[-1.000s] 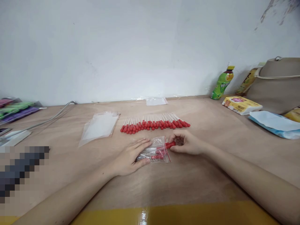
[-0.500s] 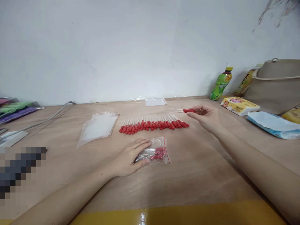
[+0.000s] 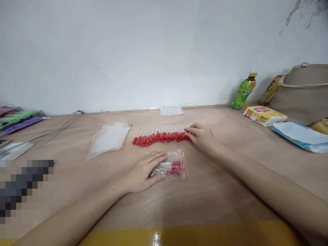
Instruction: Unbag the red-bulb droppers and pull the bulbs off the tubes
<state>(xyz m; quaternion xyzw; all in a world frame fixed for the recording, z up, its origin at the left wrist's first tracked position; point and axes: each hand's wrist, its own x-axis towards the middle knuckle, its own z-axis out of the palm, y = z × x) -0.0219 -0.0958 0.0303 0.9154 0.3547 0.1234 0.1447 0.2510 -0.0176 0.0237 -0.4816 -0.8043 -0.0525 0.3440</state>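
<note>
Several clear droppers with red bulbs [image 3: 164,136] lie side by side in a row across the middle of the table, bulbs toward me. My right hand [image 3: 202,136] is at the row's right end, its fingers closed around a red bulb. Below the row, my left hand [image 3: 143,172] lies with fingers spread on a clear zip bag [image 3: 183,171] that holds several red-bulbed droppers; its palm side hides the bag's left part. Flat clear bags with white sheets [image 3: 110,138] are stacked left of the row.
Another small bag [image 3: 171,111] lies near the wall. On the right are a green bottle [image 3: 243,92], a yellow tissue pack [image 3: 265,115], a blue-white pack [image 3: 302,136] and a grey bag [image 3: 299,99]. A cable [image 3: 58,127] and coloured packets [image 3: 20,121] are on the left.
My right hand has moved left and toward me, from beyond the row's right end onto its end droppers. The left hand stays on the zip bag; the view has shifted slightly.
</note>
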